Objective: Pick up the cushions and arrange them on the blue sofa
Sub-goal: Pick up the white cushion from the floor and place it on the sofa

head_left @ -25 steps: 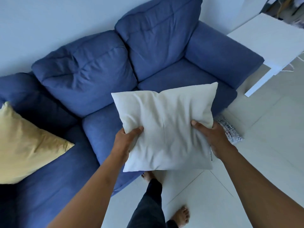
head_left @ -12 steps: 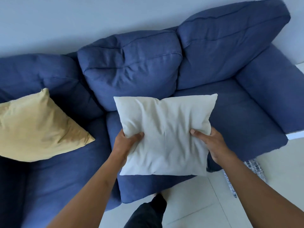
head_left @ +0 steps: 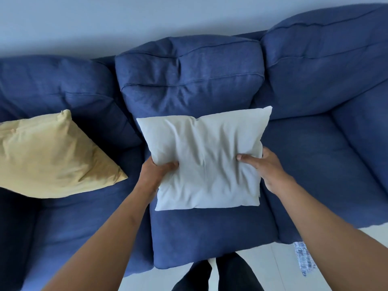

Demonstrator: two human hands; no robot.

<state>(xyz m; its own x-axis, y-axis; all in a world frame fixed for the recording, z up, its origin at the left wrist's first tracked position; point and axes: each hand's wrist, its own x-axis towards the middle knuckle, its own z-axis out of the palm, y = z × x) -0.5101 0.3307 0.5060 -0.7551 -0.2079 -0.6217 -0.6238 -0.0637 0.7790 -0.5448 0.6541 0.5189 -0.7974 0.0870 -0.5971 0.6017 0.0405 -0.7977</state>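
Both hands held a white cushion [head_left: 206,160] over the middle seat of the blue sofa [head_left: 210,234]. The left hand [head_left: 156,171] clamped the cushion's left edge, thumb pressed on the front face and fingers hidden behind it. The right hand [head_left: 267,166] gripped the right edge the same way, thumb on top. The cushion stretched between the two grips, its far edge reaching up against the middle back cushion [head_left: 189,76]; whether its near edge touched the seat could not be told. A yellow cushion [head_left: 48,158] leaned on the left seat, well apart from the white one.
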